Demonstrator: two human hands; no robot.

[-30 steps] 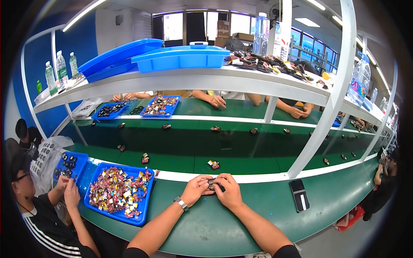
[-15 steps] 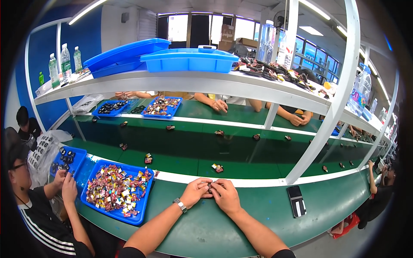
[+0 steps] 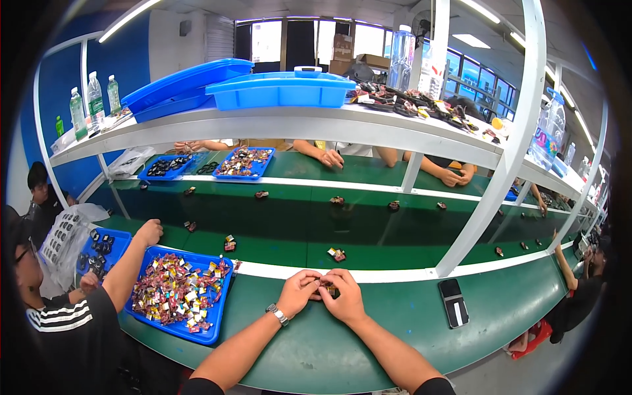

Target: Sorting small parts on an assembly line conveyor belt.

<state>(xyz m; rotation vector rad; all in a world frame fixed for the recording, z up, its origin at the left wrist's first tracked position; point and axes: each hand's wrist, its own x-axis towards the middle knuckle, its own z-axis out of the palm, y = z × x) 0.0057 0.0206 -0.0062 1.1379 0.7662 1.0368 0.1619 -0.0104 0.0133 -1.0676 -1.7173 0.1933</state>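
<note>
My left hand (image 3: 298,293), with a watch on its wrist, and my right hand (image 3: 344,300) meet over the near edge of the green worktop (image 3: 289,359). Both have closed fingers around a small dark electronic part (image 3: 327,288), mostly covered by the fingertips. Left of my hands stands a blue tray (image 3: 224,297) heaped with small electronic pieces (image 3: 174,289) in red, yellow and white. Just beyond my hands, one such piece (image 3: 336,254) lies on the green belt (image 3: 283,247).
To the right lies a black phone-like device (image 3: 454,303). A white post (image 3: 490,191) supports the shelf (image 3: 289,124) bearing blue trays (image 3: 280,92) and bottles. At left, a co-worker's arm (image 3: 128,270) reaches over another blue tray (image 3: 122,245). People's hands (image 3: 331,158) show across the belt.
The co-worker at left has stretched one arm forward toward the belt. My hands stay together, with fingers slightly shifted around the part. Pieces on the belt have crept slightly right.
</note>
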